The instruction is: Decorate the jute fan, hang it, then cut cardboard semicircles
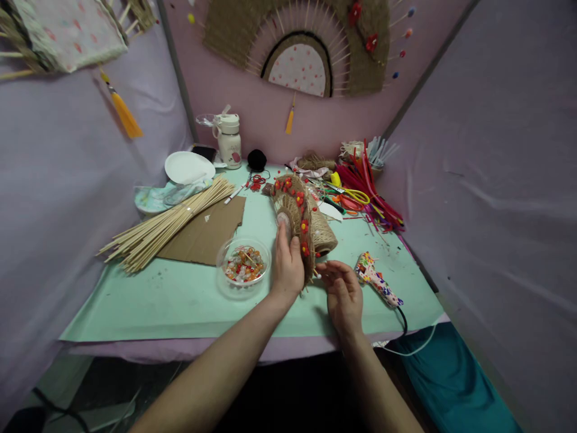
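A half-round jute craft fan [295, 207] with red flowers and small beads along its rim is tilted on edge over the table. My left hand [287, 264] holds it from the left side, fingers lying along its face and thumb near the rim. At the fan's lower right end, my right hand [345, 294] is open with loosely bent fingers. Its fingertips come close to a white bead on a stick; I cannot tell whether they touch. Behind the fan lies a cone of jute twine [325, 237], partly hidden.
A clear bowl of beads [243, 267] stands left of my left hand. A patterned glue gun [378, 281] lies to the right. Bamboo sticks [174, 225] rest on cardboard [202, 237]. Farther back are a bottle [229, 141], scissors [354, 195] and red pipe cleaners [372, 189].
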Motion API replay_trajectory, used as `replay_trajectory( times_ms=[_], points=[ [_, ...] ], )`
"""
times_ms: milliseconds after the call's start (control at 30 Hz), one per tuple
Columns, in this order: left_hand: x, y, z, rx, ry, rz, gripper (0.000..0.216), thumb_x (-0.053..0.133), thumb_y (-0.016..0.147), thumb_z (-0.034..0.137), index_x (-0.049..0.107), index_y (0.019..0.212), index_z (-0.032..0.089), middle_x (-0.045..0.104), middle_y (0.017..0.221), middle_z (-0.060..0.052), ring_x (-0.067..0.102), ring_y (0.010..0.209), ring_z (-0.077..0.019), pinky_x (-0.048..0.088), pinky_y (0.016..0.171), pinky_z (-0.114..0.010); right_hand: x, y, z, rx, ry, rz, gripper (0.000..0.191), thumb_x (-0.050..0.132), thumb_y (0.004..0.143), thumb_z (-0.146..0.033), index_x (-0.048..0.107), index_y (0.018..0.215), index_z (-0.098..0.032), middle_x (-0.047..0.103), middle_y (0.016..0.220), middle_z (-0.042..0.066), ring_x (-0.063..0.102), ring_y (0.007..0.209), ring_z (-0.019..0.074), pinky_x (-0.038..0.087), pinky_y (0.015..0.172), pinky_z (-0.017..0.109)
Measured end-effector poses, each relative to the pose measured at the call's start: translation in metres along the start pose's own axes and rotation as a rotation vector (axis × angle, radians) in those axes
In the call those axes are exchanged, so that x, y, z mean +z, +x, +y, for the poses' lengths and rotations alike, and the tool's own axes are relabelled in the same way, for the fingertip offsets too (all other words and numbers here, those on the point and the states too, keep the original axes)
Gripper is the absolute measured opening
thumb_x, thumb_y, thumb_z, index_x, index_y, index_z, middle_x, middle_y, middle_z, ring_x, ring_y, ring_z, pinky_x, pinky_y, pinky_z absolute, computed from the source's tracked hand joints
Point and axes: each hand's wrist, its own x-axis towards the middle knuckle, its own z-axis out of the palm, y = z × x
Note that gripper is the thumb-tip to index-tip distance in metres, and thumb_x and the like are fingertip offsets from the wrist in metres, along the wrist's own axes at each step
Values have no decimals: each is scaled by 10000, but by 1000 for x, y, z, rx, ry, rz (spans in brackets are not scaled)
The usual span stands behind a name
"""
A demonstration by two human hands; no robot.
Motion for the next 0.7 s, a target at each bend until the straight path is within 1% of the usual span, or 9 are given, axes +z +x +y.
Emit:
replay_trajectory(
  times_ms=[100,233,300,367,400,467,533,633,700],
  points=[
    [-11,-24,3,-22,-43,-48,557,318,996,444,277,1509,229,266,1606,-72,194,1488,-195,154,1222,-391,0,-1,-1,-16,-5,10,269,603,901,-407,643,1114,-247,715,1052,71,670,995,208,545,899,415],
    [-42,-75,-2,12,-71,-143,548,348,1004,351,203,1529,287,194,1629,-48,176,1492,-204,162,1220,-422,0,-2,-2,-29,8,17,257,586,911,-412,648,1112,-264,705,1054,56,663,985,198,542,894,397],
    [-62,-98,-5,92,-58,-212,555,359,998,273,194,1528,284,242,1609,-81,250,1469,-221,251,1191,-439,0,-3,-3,-32,5,13,264,582,912,-425,650,1113,-268,702,1057,55,659,988,199,539,897,396],
    [-81,-112,-3,233,23,-282,534,405,969,198,296,1489,252,378,1531,-116,356,1414,-233,339,1142,-425,1,-3,-3,-31,-4,6,278,582,910,-438,651,1118,-267,701,1059,59,658,993,203,539,897,397],
    [-90,-114,0,316,74,-298,516,444,944,165,363,1450,233,452,1467,-125,411,1371,-231,372,1116,-407,1,-4,-3,-31,-8,3,284,584,909,-442,652,1121,-266,702,1058,62,659,992,206,539,895,398],
    [-105,-108,10,476,157,-266,469,512,892,102,473,1347,205,574,1296,-118,525,1238,-211,438,1039,-358,1,-4,-4,-26,-15,1,292,586,907,-448,653,1123,-263,704,1054,68,662,987,211,541,889,401],
    [-118,-90,24,571,231,-174,389,566,848,56,559,1205,208,626,1128,-78,590,1088,-183,481,942,-316,0,-5,-3,-25,-21,7,297,589,905,-448,656,1121,-255,705,1047,75,664,978,216,543,881,404],
    [-138,-51,45,599,402,-77,260,622,831,67,616,1047,213,654,991,-40,618,971,-180,482,884,-328,-1,-5,-2,-25,-14,18,290,595,905,-434,658,1117,-246,708,1042,78,667,972,214,542,875,401],
    [-151,-25,54,557,594,-82,134,613,866,130,648,958,220,669,937,-24,626,910,-173,473,839,-320,-1,-6,-1,-21,-9,25,286,597,905,-428,659,1114,-243,709,1039,77,668,967,213,542,872,401]
  ],
)
